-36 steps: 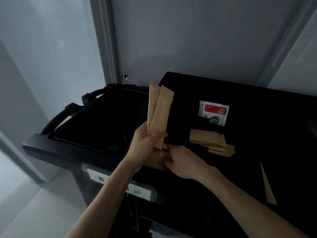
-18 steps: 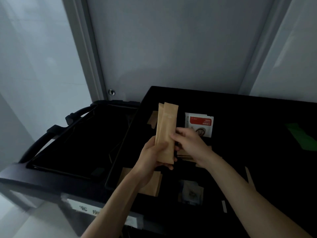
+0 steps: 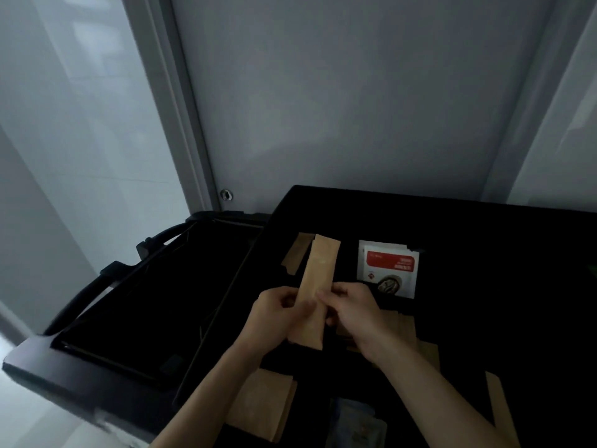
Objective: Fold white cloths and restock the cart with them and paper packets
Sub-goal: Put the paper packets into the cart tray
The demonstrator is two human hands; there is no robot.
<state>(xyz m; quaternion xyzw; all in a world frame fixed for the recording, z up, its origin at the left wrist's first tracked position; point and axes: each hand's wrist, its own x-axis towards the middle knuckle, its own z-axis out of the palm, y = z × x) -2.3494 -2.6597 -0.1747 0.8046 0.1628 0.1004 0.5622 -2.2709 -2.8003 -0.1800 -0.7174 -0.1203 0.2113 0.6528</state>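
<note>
This looks like a hallway or service room in a hotel. A black cart (image 3: 97, 379) stands against a plain grey wall (image 3: 355, 108) with a pale door frame (image 3: 174, 101) on the left. The cart's top tray holds brown paper packets (image 3: 265, 404) and a white sachet with a red label (image 3: 389, 266), like things put in guest rooms.

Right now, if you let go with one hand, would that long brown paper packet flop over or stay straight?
Probably mostly straight. The long brown paper packet stands up well above the left hand and right hand without drooping, so it looks fairly stiff. It seems thin and flat, so likely light. Fingers pinch it easily, so probably not slippery.
</note>
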